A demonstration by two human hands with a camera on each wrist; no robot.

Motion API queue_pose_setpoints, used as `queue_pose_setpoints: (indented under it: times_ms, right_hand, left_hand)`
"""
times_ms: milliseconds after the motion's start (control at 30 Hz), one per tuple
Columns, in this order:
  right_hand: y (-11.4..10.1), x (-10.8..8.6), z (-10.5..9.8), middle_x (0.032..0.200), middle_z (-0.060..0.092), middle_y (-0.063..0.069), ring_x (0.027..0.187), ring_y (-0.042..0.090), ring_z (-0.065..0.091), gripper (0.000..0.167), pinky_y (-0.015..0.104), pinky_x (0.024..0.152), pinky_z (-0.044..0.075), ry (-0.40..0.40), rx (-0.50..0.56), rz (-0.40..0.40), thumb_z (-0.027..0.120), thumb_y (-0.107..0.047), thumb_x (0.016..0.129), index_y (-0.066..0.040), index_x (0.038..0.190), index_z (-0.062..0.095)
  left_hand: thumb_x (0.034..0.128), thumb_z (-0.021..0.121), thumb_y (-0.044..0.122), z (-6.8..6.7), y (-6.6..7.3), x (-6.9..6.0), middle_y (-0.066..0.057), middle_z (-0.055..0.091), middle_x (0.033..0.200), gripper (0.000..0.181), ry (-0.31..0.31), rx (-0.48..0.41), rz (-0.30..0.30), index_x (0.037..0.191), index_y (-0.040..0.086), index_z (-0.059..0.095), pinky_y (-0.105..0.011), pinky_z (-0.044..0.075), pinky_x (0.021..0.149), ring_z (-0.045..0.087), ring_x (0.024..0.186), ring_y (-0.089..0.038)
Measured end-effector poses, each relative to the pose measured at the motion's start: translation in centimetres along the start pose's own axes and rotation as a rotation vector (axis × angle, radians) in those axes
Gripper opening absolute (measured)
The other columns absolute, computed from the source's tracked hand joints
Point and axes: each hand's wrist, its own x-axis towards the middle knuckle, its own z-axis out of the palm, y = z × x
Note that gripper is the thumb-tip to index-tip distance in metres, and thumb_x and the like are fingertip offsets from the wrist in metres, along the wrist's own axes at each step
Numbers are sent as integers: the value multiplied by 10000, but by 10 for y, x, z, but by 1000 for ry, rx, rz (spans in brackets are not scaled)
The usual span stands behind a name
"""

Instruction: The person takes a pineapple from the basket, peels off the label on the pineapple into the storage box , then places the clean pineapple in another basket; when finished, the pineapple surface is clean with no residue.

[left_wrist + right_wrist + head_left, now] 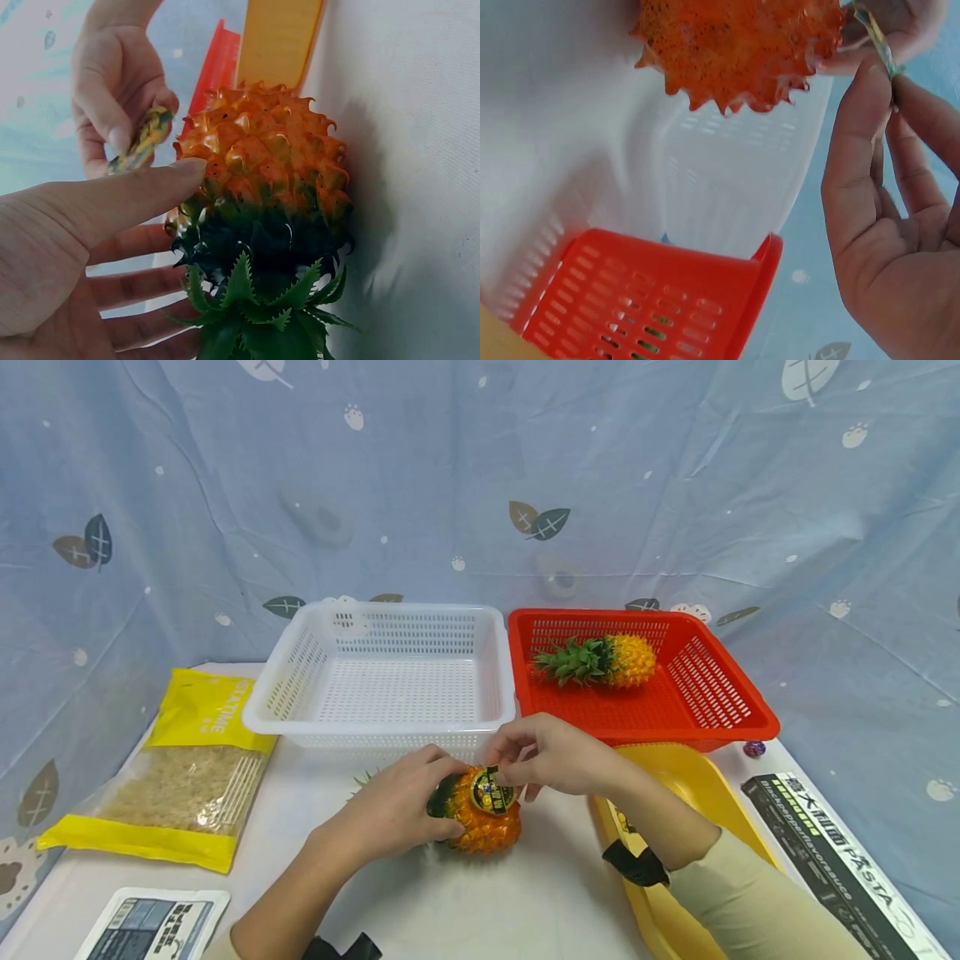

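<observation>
An orange toy pineapple [487, 827] with a dark green base and spiky leaves lies on its side on the white table. My left hand [401, 802] holds it, the thumb [161, 184] across its top side and the other fingers around the far side. Between thumb and fingertips, my right hand [555, 756] pinches the edge of a round black-and-yellow sticker [493, 790] at the pineapple's upper side. In the right wrist view the sticker [876, 37] appears edge-on; whether it is still stuck on is hard to tell.
Behind stand a white basket [401, 727] and a red basket [645, 718], the latter holding a yellow pineapple [630, 660]. A yellow tray [675, 760] lies under my right forearm. A pasta box [832, 868] is at right; a yellow bag [202, 777] and white packet [153, 927] are left.
</observation>
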Motion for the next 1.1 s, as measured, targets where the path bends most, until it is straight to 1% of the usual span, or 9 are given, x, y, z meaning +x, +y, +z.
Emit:
queue_pose_setpoints:
  times_ms: [100,333,533,600,700,800,900,1100]
  right_hand:
    - [2,-2,-5,911,686,68,816,286,714,82,396,686,643,-21,2,11,736,-164,947,-128,1020,730]
    - [3,-8,-14,931,700,79,812,294,707,88,409,680,640,-70,16,36,742,-178,945,-114,1001,722]
    - [6,-14,-26,961,731,96,798,278,696,112,414,686,640,-99,80,59,735,-182,954,-104,1034,729]
    - [7,-17,-30,950,733,99,774,265,691,115,416,683,639,-96,96,72,734,-191,956,-114,1041,729]
    - [10,-22,-37,955,729,93,734,254,683,111,430,681,638,-72,93,72,727,-196,963,-141,1058,735]
    - [12,-28,-43,977,715,88,717,245,658,120,429,692,631,-43,86,56,705,-188,976,-147,1084,734]
    - [15,-33,-48,1001,721,91,729,247,649,136,417,716,625,-24,82,53,695,-190,984,-142,1107,728]
    - [22,-46,-60,1022,719,127,795,320,680,184,412,729,632,2,76,76,709,-215,981,-96,1120,715]
  left_hand:
    - [775,909,265,0,0,0,-17,636,1231,619,1,-1,0,1329,128,668,-459,543,1015,612,1119,-212]
    - [776,907,265,0,-1,1,-16,636,1243,624,5,-4,-5,1334,127,664,-460,535,1032,611,1141,-217]
    - [774,906,254,0,-2,1,-19,639,1250,614,11,-4,3,1326,127,667,-463,532,1046,618,1154,-230]
    - [775,905,249,1,-2,1,-21,640,1254,612,10,-6,3,1326,125,667,-465,530,1049,619,1159,-236]
    - [778,904,248,0,-2,1,-21,639,1265,614,7,-7,-2,1330,126,664,-467,528,1056,619,1170,-240]
    - [781,903,254,0,-2,2,-15,634,1279,616,-1,-10,-14,1335,134,662,-466,525,1065,615,1183,-235]
    - [784,901,262,0,-2,2,-15,631,1284,617,-6,-10,-16,1339,136,660,-466,520,1070,610,1189,-232]
    - [787,898,264,-1,-4,2,-9,631,1275,616,-5,-9,-3,1339,132,658,-463,519,1067,610,1185,-226]
